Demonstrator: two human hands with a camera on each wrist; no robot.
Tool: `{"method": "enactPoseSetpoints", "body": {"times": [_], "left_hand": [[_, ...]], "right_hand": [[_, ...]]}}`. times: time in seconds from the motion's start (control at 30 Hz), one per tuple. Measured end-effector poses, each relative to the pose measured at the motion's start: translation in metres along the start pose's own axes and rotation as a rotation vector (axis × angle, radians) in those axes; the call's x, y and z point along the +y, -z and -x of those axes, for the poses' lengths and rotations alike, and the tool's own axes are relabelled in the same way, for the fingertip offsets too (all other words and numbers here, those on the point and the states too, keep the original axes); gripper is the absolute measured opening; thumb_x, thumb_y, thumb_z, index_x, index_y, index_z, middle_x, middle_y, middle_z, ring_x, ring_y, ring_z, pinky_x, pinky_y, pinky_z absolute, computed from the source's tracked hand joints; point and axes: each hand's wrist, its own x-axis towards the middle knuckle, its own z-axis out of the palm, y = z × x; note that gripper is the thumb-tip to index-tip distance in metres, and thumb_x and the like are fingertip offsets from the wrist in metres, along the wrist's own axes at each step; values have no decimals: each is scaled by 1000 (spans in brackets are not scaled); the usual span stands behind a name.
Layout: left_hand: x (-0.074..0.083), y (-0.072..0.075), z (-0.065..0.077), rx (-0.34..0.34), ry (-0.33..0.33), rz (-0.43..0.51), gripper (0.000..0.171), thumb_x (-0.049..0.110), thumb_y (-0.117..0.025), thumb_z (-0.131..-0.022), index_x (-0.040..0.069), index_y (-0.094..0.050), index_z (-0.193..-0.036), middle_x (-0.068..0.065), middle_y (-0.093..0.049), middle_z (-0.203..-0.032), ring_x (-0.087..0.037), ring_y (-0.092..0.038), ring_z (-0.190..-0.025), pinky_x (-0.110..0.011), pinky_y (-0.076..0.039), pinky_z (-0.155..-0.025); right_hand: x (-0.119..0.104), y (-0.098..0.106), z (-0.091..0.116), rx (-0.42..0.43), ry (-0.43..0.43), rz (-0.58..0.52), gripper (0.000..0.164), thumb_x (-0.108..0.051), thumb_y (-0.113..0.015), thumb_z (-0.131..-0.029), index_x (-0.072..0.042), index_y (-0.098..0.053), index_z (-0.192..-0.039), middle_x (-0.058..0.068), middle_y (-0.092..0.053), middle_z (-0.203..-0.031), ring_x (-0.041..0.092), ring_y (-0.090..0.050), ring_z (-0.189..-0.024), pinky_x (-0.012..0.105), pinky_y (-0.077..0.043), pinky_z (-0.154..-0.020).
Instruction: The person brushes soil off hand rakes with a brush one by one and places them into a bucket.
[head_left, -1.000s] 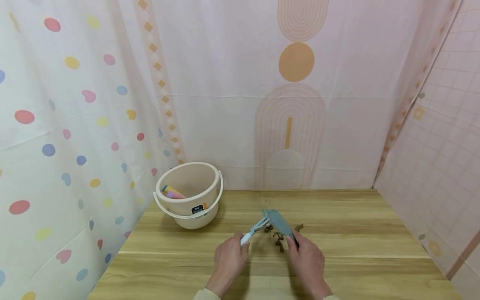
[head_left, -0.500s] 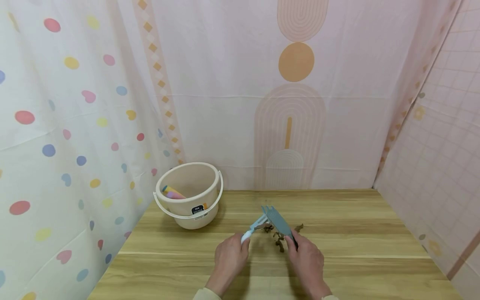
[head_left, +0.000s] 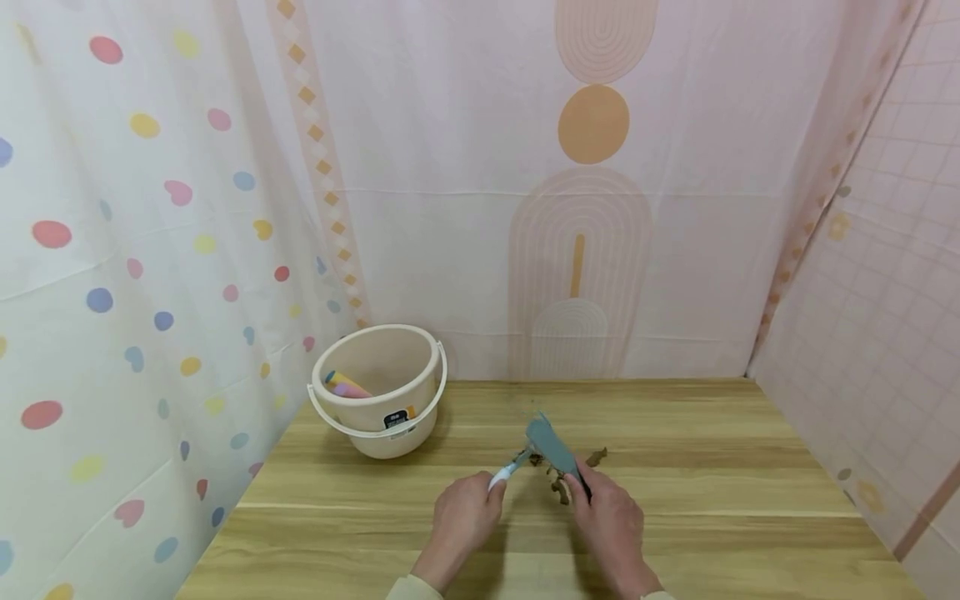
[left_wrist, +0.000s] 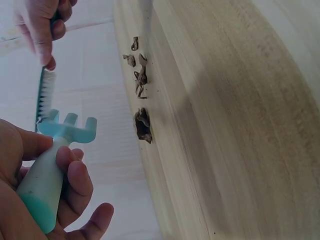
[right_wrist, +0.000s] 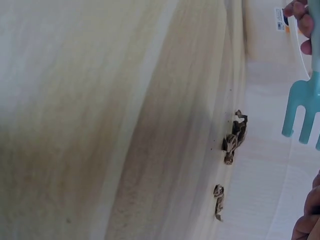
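My left hand [head_left: 463, 510] grips the pale handle of a small hand fork [left_wrist: 64, 131] with short teal tines. In my right hand [head_left: 611, 515] is a brush [head_left: 551, 446] with a grey-blue back. The left wrist view shows its white bristles against or right beside the fork's tines; contact is hard to tell. Both tools are held above several brown, curled, dried-leaf-like scraps [left_wrist: 143, 125] on the wooden table [head_left: 705, 517]. From the head camera, the brush covers part of the fork and some scraps. In the right wrist view the brush is out of sight.
A cream bucket [head_left: 420, 392] with a white handle stands at the table's back left. Yellow and pink-purple items [head_left: 349, 388] lie inside it. Patterned curtains [head_left: 465, 250] hang behind the table and along both sides.
My left hand has moved slightly right and turned the fork, so its tines now appear narrower and lower beside the brush. The brush has shifted a little left. The scraps appear unmoved.
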Motion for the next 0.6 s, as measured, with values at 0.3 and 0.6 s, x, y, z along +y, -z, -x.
{"method": "enactPoseSetpoints", "body": {"times": [0.3, 0.6], "left_hand": [[1, 1, 0, -36, 16, 69, 38, 25, -55, -100, 17, -47, -63, 6, -39, -53, -11, -37, -46, -30, -31, -44], [3, 3, 0, -69, 48, 125, 40, 27, -55, -99, 17, -48, -61, 6, -40, -53, -12, -38, -47, -30, -31, -45]], "right_hand": [[5, -1, 0, 84, 72, -23, 28, -18, -77, -86, -8, -74, -112, 3, -71, -79, 17, -64, -58, 29, -41, -43], [2, -4, 0, 108, 111, -2, 29, -17, -79, -84, -8, -75, -111, 1, -68, -73, 15, -59, -52, 28, -38, -42]]}}
